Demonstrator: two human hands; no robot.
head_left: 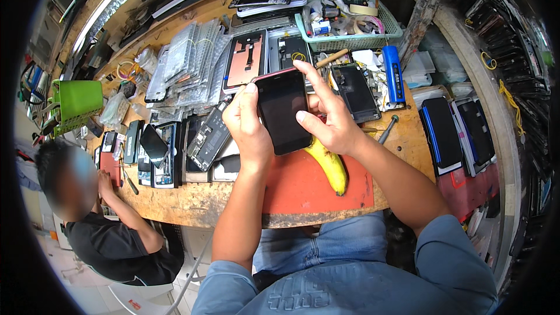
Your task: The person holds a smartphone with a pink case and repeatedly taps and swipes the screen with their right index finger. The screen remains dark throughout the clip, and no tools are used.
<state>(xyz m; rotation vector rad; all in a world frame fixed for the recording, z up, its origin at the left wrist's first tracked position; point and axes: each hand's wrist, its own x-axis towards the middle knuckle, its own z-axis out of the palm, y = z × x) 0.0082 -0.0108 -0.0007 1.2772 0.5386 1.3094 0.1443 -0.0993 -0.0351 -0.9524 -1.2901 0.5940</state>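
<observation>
Smartphone (284,118) held in two hands above a red mat

Item one: dark-screened phone with a thin pinkish edge, raised off the workbench (184,201), slightly tilted, screen toward its holder.

Left hand (249,125): grasping the phone along its left edge, thumb at the upper left corner; its other fingers are mostly hidden.

Right hand (333,121): grasping the phone from the right, index finger at the upper right corner, thumb over the lower right of the screen; whether the thumb presses the glass, I cannot tell.

Beneath: one red mat (291,189), flat at the bench's near edge. On it, one yellow banana (331,169), its upper end hidden behind the phone and right hand.

Left of the hands: one opened phone housing (209,137) with its inner parts bare, lying aslant; beyond it, a stack of clear bubble-wrap sleeves (189,61).

Behind the phone: one copper-coloured panel (240,61) in a dark frame; farther back, one pale green basket (357,41), filled with mixed small goods.

Right of the hands: one black panel (354,90); one blue oblong device (394,76); one screwdriver (388,130) lying just beside the right wrist.

Far left: one seated co-worker (119,239) in a dark shirt, a hand near a red flat case (111,166); above, one bright green basket (80,100).

Far right: yellow cord (511,105) hanging at a crowded rack.
</observation>
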